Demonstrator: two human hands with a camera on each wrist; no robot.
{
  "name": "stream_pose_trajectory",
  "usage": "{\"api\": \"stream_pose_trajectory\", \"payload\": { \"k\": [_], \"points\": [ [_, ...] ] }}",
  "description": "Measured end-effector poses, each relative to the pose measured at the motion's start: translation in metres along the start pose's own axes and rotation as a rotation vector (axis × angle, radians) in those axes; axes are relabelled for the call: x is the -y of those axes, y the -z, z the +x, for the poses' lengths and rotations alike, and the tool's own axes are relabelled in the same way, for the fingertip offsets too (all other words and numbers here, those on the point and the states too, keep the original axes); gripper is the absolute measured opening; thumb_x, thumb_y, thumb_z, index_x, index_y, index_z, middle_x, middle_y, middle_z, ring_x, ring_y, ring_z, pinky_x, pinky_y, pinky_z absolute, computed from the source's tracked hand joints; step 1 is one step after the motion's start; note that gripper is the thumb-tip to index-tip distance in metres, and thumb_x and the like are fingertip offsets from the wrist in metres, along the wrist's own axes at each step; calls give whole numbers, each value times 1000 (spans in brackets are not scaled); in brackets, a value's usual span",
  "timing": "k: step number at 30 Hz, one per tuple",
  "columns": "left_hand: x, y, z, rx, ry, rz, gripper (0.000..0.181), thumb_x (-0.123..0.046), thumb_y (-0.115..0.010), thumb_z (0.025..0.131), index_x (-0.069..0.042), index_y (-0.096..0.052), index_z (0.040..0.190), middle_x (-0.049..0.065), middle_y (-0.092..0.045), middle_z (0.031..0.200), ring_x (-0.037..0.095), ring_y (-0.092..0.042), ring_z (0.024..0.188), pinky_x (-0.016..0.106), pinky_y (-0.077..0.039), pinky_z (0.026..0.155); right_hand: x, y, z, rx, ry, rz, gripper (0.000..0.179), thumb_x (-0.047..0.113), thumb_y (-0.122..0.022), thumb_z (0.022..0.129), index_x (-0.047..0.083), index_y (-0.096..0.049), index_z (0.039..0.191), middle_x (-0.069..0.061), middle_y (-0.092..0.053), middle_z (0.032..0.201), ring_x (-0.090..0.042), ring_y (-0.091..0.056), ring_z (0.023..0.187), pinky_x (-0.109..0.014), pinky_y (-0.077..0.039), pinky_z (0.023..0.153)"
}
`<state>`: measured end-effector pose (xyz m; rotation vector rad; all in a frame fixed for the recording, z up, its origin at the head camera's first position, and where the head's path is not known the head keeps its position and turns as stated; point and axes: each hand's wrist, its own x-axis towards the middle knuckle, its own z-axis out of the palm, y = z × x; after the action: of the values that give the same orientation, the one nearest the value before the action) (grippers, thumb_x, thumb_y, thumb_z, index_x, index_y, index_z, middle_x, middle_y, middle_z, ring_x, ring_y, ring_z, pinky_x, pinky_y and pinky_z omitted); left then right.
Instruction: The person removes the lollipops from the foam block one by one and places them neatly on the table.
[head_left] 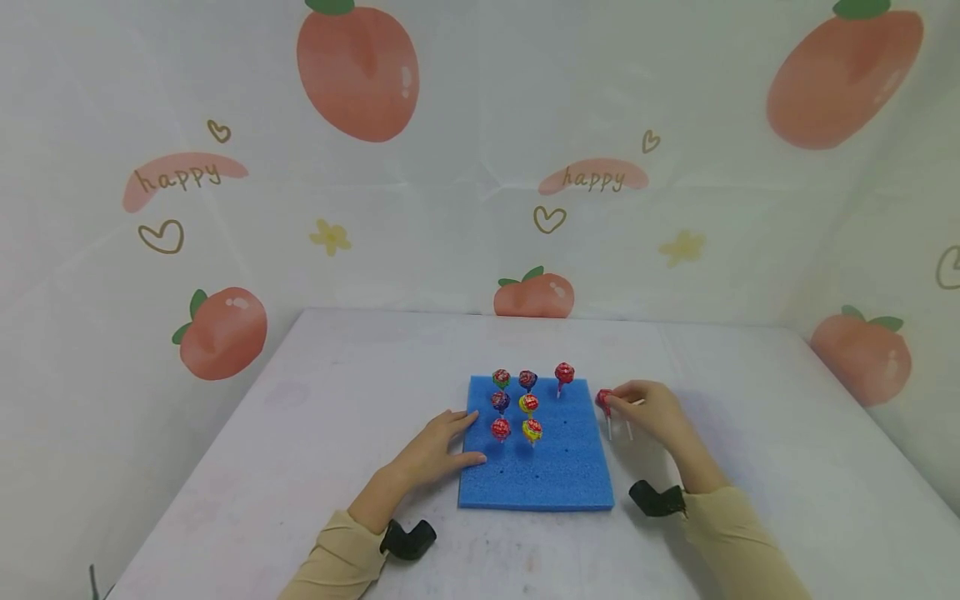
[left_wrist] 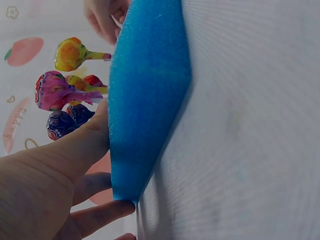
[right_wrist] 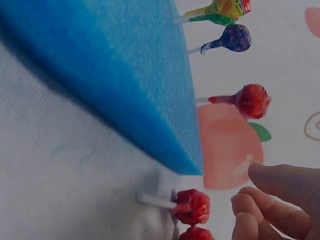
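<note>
A blue foam board (head_left: 562, 475) lies on the table, with several wrapped lollipops standing upright in it by their sticks. My left hand (head_left: 435, 448) rests on the board's left edge, fingers extended; the left wrist view shows the thumb and fingertips touching the foam (left_wrist: 145, 100). To the right of the board are two red lollipops (right_wrist: 192, 206), lying on the table with white sticks towards me. Just beside them hovers my right hand (head_left: 651, 408). In the right wrist view its thumb and fingers (right_wrist: 272, 207) are loosely bent, apart from the candy, with nothing between them.
On the board, a red lollipop (head_left: 564, 372) stands alone at the back right, while two columns fill the left half. Small holes dot the foam. A white table (head_left: 337, 375) surrounds it, and a fruit-printed cloth (head_left: 450, 225) hangs behind.
</note>
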<state>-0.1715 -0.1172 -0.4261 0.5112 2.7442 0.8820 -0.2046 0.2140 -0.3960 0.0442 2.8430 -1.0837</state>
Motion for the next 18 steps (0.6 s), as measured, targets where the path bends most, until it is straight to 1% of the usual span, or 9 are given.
{"api": "stream_pose_trajectory", "payload": {
  "k": [2,5,9,13,14,17,18],
  "points": [
    [0,0,0,0,-2,0,71,-44,-64,85,-9,-40,142,18,-40,146,41,-27,139,57,-28,110,2,-2,1,6,5,16,33,30,-62,89,1,-66,105,-17,-66,99,-24,-56,88,-26,-48,64],
    [0,0,0,-1,-1,-2,71,-43,-64,85,-9,-40,142,18,-40,146,41,-27,139,57,-28,110,6,-6,3,8,19,37,30,28,-62,90,2,-66,105,-14,-67,97,-21,-57,86,-27,-49,67],
    [0,0,0,-4,-1,-2,70,-43,-65,85,-9,-40,142,18,-40,145,41,-28,139,57,-28,110,11,-10,6,15,50,71,32,28,-61,90,1,-65,107,-17,-67,99,-21,-59,85,-30,-54,71],
    [-1,0,-1,-3,-1,-3,70,-42,-65,85,-8,-40,142,18,-40,145,41,-28,139,58,-29,110,17,-13,7,16,107,108,38,32,-63,88,-1,-65,107,-20,-66,102,-24,-61,84,-31,-57,71],
    [-1,1,-1,-3,-1,-4,71,-42,-65,85,-8,-40,142,18,-40,145,41,-28,139,58,-29,110,19,-14,7,10,126,113,39,33,-63,88,-2,-65,105,-21,-66,101,-24,-61,82,-30,-57,70],
    [-1,1,-1,-3,-4,-7,70,-42,-65,85,-8,-40,141,19,-40,145,41,-28,139,58,-29,110,22,-18,9,6,155,121,40,33,-63,88,-3,-64,106,-21,-65,101,-25,-61,83,-31,-57,69],
    [-1,1,-1,-3,-5,-8,70,-42,-65,85,-8,-40,141,19,-40,145,41,-28,139,57,-29,110,23,-20,10,5,151,125,38,31,-63,88,-2,-65,106,-21,-65,102,-25,-61,84,-31,-57,70]
  ]
}}
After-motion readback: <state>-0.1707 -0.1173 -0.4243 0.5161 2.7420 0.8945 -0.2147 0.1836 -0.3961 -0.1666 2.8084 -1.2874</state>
